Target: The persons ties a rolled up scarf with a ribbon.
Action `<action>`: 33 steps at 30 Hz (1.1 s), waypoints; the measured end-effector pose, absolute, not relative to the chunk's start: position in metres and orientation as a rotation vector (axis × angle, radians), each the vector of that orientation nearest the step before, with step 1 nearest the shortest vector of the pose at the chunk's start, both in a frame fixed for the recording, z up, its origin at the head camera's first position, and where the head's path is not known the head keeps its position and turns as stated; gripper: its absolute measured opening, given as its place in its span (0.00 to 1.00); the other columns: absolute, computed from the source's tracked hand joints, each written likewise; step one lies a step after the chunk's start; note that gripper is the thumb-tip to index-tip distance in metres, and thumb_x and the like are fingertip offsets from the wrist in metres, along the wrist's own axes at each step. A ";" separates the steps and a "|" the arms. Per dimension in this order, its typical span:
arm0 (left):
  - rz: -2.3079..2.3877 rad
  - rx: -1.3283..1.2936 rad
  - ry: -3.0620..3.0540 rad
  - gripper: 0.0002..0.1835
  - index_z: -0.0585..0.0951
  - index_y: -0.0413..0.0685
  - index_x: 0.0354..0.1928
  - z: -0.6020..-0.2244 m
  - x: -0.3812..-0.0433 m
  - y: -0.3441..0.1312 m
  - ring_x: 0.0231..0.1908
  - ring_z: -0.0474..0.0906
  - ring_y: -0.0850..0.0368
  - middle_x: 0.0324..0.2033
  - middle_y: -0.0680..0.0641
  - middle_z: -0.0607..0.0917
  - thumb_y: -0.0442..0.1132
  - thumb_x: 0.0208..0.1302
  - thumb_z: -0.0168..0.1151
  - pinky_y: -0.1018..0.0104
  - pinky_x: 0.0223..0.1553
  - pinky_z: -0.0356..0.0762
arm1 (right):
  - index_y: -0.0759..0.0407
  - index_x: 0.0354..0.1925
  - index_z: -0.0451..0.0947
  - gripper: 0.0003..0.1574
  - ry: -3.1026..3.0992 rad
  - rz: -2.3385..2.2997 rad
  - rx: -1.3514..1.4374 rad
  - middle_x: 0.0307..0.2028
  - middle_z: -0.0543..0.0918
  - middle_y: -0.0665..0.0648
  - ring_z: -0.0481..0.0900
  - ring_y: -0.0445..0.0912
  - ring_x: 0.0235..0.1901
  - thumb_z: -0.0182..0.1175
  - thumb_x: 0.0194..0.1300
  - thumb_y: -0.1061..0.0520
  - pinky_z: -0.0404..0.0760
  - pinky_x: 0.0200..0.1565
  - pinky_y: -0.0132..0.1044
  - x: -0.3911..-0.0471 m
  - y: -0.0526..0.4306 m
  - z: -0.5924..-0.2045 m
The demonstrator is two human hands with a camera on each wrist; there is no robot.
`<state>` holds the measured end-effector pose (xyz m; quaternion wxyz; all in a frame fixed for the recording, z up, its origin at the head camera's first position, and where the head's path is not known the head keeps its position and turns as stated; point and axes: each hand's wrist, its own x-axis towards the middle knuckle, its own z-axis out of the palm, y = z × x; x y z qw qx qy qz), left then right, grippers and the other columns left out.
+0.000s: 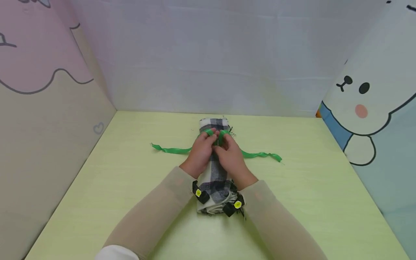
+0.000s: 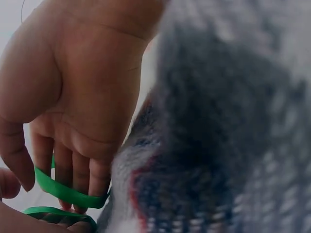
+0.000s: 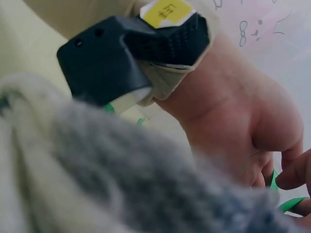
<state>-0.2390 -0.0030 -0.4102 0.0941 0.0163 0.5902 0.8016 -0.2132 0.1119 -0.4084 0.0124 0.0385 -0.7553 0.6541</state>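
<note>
Head view: nearest, the checked roll (image 1: 217, 196) lies lengthwise on the tabletop (image 1: 107, 173), its near end between the wrists. Farther up, the left hand (image 1: 201, 151) and right hand (image 1: 230, 155) meet above it, each pinching a bend of ribbon (image 1: 175, 150) whose tails trail sideways. The roll's far end lies just beyond. The step looks like tying a bow; next calls for crossing both bends and drawing them snug.

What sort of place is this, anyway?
Probably a small indoor booth, perhaps set up for recording handwork: a pale yellow-green tabletop is closed in by a whitish backdrop and cartoon-printed side panels.
</note>
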 end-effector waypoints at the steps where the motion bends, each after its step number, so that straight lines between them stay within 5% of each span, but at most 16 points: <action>1: 2.363 0.056 1.780 0.26 0.62 0.37 0.77 -0.411 -0.239 -0.002 0.74 0.61 0.52 0.74 0.41 0.67 0.38 0.83 0.47 0.56 0.74 0.61 | 0.65 0.76 0.61 0.36 -2.393 1.999 0.150 0.75 0.65 0.64 0.62 0.55 0.75 0.55 0.73 0.65 0.65 0.72 0.50 -0.213 0.112 -0.409; 8: 2.237 0.106 1.955 0.25 0.67 0.40 0.75 -0.413 -0.239 0.002 0.73 0.64 0.51 0.75 0.45 0.67 0.36 0.80 0.49 0.57 0.71 0.65 | 0.63 0.80 0.52 0.42 -2.709 1.594 0.316 0.78 0.57 0.64 0.53 0.57 0.77 0.49 0.72 0.64 0.60 0.74 0.55 -0.214 0.119 -0.406; 14: 2.171 0.129 2.066 0.18 0.75 0.39 0.64 -0.414 -0.239 0.002 0.57 0.77 0.50 0.60 0.41 0.80 0.35 0.78 0.51 0.57 0.58 0.76 | 0.69 0.76 0.58 0.37 -2.819 1.087 0.554 0.71 0.65 0.70 0.63 0.61 0.73 0.45 0.71 0.69 0.65 0.72 0.54 -0.217 0.123 -0.397; 22: 2.044 0.158 2.196 0.22 0.71 0.46 0.71 -0.413 -0.238 0.000 0.63 0.75 0.50 0.64 0.45 0.77 0.43 0.80 0.51 0.54 0.63 0.74 | 0.67 0.75 0.65 0.33 -2.849 0.831 0.711 0.69 0.68 0.69 0.65 0.61 0.71 0.46 0.73 0.72 0.70 0.69 0.52 -0.215 0.128 -0.390; 28: 2.042 0.107 2.294 0.20 0.76 0.47 0.67 -0.414 -0.242 0.001 0.66 0.71 0.51 0.65 0.46 0.77 0.44 0.83 0.45 0.54 0.67 0.72 | 0.62 0.69 0.75 0.30 -2.803 0.769 0.613 0.63 0.73 0.65 0.73 0.60 0.65 0.48 0.72 0.72 0.78 0.62 0.51 -0.220 0.127 -0.390; 33: 2.085 0.062 2.239 0.20 0.77 0.46 0.66 -0.410 -0.242 0.003 0.68 0.69 0.52 0.65 0.47 0.77 0.45 0.84 0.44 0.54 0.69 0.68 | 0.60 0.62 0.78 0.18 -2.783 0.901 0.380 0.56 0.78 0.62 0.78 0.56 0.56 0.50 0.80 0.61 0.81 0.56 0.50 -0.227 0.127 -0.394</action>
